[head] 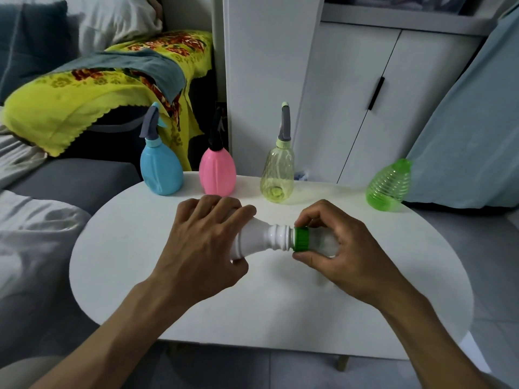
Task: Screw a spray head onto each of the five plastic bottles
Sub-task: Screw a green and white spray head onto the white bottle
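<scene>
My left hand (206, 242) grips a white plastic bottle (259, 240) held sideways over the table, neck pointing right. My right hand (334, 242) pinches a spray head by its green collar (302, 239), which sits at the bottle's threaded neck; the rest of the head is hidden in my palm. At the table's far edge stand a blue bottle (161, 172), a pink bottle (217, 171) and a clear yellowish bottle (278, 175), each with a spray head on. A green ribbed bottle (389, 186) stands at the far right with no spray head.
The white oval table (252, 299) bears everything. A grey sofa with a yellow flowered cloth (84, 91) lies to the left. White cabinet doors (365, 108) stand behind, and a pale blue cloth (471, 130) hangs at the right.
</scene>
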Demonstrator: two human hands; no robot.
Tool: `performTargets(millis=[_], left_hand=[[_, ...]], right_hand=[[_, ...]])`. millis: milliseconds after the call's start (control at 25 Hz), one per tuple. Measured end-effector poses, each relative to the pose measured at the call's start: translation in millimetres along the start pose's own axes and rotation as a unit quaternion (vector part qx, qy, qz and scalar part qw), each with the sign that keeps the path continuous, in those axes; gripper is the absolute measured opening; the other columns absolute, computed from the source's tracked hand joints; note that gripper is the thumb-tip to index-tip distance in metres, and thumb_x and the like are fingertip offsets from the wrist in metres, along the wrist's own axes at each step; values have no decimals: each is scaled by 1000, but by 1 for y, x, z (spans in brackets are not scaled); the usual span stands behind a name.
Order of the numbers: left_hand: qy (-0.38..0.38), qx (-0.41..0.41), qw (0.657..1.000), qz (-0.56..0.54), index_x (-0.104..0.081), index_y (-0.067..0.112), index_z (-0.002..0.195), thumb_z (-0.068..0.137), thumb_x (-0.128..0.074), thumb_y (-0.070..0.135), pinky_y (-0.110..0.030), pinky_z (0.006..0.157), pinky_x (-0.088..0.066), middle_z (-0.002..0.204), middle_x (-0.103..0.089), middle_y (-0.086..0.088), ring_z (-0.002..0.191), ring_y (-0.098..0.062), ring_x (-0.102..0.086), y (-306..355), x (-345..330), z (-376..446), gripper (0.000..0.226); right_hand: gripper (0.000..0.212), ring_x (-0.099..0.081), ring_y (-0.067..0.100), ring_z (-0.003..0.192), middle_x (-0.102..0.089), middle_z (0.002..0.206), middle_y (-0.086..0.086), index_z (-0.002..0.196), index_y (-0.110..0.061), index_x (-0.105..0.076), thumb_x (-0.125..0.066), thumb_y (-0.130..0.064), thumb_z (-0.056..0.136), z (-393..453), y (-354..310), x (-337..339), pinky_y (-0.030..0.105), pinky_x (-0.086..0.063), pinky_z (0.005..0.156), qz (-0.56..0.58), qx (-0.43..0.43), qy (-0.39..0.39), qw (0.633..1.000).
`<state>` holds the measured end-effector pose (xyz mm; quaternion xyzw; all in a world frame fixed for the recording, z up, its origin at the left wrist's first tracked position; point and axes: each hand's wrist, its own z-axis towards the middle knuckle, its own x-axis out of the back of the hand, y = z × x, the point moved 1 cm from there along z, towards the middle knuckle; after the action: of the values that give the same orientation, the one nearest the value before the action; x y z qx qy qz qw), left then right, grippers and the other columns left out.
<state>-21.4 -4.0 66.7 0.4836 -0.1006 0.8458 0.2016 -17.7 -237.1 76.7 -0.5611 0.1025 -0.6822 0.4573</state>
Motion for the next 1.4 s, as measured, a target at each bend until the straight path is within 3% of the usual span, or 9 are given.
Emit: performTargets(millis=[80, 200, 360, 600, 680, 880, 1040, 1160, 1400], left_hand=[[8, -2, 1000, 12, -64, 17, 116, 52, -81, 33, -45, 83, -43, 110, -67, -6, 98, -33, -59, 0, 2, 0, 67], [13, -16, 999, 34, -64, 16, 116, 54, -82, 31, -46, 86, -40, 111, -67, -8, 100, -35, -59, 1, 1, -1, 66], [11, -20, 999, 45, -64, 16, 117, 54, -82, 30, -47, 88, -39, 112, -67, -9, 101, -36, -59, 1, 0, -1, 67], [30, -33, 997, 56, -64, 15, 117, 56, -81, 27, -49, 90, -36, 117, -66, -10, 105, -38, -58, 0, 1, 0, 65], [33, -31, 997, 57, -65, 15, 117, 56, -81, 27, -49, 90, -36, 117, -66, -11, 106, -38, -58, -1, 1, 0, 65], [35, -38, 998, 44, -65, 16, 117, 57, -81, 27, -49, 92, -37, 118, -66, -10, 108, -38, -58, 4, 0, 0, 64], [40, -33, 998, 47, -65, 15, 118, 58, -82, 26, -50, 93, -37, 119, -65, -10, 109, -38, -57, 1, 2, 1, 63], [42, -41, 997, 42, -65, 16, 116, 57, -82, 25, -50, 93, -36, 118, -65, -10, 109, -38, -56, 3, 2, 0, 62], [38, -42, 997, 51, -66, 15, 116, 57, -83, 25, -51, 93, -36, 118, -66, -11, 109, -39, -57, 2, 3, 1, 62]], right_hand=[[39, -62, 13, 89, -62, 101, -16, 100, -33, -55, -82, -30, 73, 0, -1, 4, 22, -50, 70, 18, -5, 14, 1000], [29, -63, 14, 81, -65, 95, -17, 98, -32, -58, -75, -39, 76, 0, -1, 3, 33, -53, 66, 25, -4, 2, 1000], [40, -61, 15, 77, -60, 96, -20, 103, -34, -55, -80, -32, 73, 2, 0, -2, 43, -56, 66, 61, -24, -20, 998], [38, -61, 10, 82, -62, 98, -16, 105, -33, -55, -71, -51, 75, 1, 2, -1, 26, -53, 64, 85, -41, -11, 995], [45, -59, 8, 81, -61, 101, -16, 107, -35, -54, -77, -48, 71, 1, 2, -3, 21, -50, 64, 73, -37, -17, 997], [37, -64, 13, 83, -64, 90, -10, 100, -31, -57, -75, -49, 73, 0, 2, 2, 41, -58, 72, 122, -69, -4, 990], [44, -63, 14, 83, -63, 93, -9, 99, -32, -54, -81, -41, 65, 0, 0, 0, 40, -58, 71, 129, -71, -30, 989], [38, -63, 12, 80, -62, 89, -7, 97, -33, -55, -78, -43, 69, -1, -1, 2, 35, -57, 68, 147, -85, -26, 985], [44, -60, 21, 82, -60, 89, -10, 99, -31, -54, -79, -35, 64, 0, -2, -1, 44, -57, 68, 137, -81, -50, 986]])
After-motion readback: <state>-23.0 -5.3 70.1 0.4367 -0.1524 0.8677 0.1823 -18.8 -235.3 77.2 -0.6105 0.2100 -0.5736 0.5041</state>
